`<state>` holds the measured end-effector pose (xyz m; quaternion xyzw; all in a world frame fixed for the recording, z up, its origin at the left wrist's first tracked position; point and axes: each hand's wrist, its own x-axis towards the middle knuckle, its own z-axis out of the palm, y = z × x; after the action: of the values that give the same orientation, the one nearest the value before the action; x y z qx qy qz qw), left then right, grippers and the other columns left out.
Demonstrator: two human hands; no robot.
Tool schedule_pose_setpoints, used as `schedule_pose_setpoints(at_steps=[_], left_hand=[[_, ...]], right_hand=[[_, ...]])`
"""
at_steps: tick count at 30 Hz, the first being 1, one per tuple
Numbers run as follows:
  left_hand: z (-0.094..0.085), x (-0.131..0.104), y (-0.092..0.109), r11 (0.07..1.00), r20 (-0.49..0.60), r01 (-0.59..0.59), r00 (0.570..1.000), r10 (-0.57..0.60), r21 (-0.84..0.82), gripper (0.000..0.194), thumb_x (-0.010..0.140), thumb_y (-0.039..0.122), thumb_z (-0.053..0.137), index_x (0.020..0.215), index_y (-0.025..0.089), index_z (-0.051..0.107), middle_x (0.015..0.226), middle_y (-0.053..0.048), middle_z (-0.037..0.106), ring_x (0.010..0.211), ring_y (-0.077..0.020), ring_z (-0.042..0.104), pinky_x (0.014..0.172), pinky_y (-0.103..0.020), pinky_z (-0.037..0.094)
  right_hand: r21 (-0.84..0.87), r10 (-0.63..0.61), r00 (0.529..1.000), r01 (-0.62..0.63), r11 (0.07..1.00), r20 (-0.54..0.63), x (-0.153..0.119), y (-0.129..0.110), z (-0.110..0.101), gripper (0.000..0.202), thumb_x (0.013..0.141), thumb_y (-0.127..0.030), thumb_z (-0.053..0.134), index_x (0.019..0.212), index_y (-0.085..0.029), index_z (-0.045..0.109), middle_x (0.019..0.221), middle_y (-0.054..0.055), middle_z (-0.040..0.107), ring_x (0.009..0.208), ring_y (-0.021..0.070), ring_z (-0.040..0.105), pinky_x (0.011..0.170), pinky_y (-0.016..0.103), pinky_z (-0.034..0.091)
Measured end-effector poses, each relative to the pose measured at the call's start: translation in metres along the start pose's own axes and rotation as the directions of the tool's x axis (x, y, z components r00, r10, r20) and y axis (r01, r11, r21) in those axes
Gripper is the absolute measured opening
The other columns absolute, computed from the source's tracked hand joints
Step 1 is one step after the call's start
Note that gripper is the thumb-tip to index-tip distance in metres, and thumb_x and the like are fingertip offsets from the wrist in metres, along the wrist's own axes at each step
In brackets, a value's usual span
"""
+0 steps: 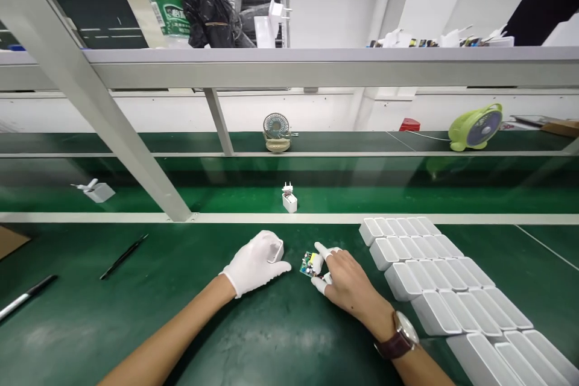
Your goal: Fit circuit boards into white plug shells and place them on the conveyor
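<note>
My left hand (257, 264), in a white glove, is closed around a white plastic housing (277, 251) whose open end faces right. Just right of it, my right hand (344, 277), with white finger cots on some fingertips and a watch on the wrist, grips a small green circuit board (308, 263) with a white part attached. The board and the housing are apart, a short gap between them, low over the green bench (271, 338). Rows of open white housings (432, 274) stand to the right of my right hand.
Behind the front rail (325, 218) stands a white charger (289, 199); another white piece (99, 192) lies at left. Two pens (124, 256) (27, 297) lie on the left side. A slanting metal post (122, 126) rises at left; two small fans stand farther back.
</note>
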<state>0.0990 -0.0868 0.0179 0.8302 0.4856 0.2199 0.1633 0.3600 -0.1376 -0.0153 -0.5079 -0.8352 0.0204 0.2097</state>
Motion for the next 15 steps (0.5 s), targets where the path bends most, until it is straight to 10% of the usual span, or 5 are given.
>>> schedule_pose_setpoints(at_steps=[10,15], left_hand=[[-0.003,-0.005,-0.005,0.958,-0.122,0.025,0.991,-0.062,-0.285,0.026,0.069,0.026,0.078,0.071,0.021,0.053,0.095,-0.001,0.065,0.086,-0.0183,0.063,0.084,-0.032,0.051],[-0.037,0.001,-0.022,0.738,-0.289,0.094,0.881,-0.374,-0.669,0.035,0.074,0.039,0.078,0.096,0.019,0.059,0.079,0.000,0.067,0.069,-0.0154,0.062,0.067,-0.029,0.051]], right_hand=[[0.091,0.093,0.996,-0.092,0.992,-0.002,-0.003,0.013,0.005,0.065,0.084,-0.032,0.073,0.143,-0.015,0.049,0.130,0.017,0.064,0.127,0.0346,0.057,0.106,0.052,0.048],[0.378,-0.150,0.988,0.156,0.913,-0.046,-0.008,-0.047,-0.013,0.043,0.094,-0.036,0.065,0.135,-0.024,0.058,0.136,0.013,0.062,0.134,0.0309,0.052,0.113,0.054,0.040]])
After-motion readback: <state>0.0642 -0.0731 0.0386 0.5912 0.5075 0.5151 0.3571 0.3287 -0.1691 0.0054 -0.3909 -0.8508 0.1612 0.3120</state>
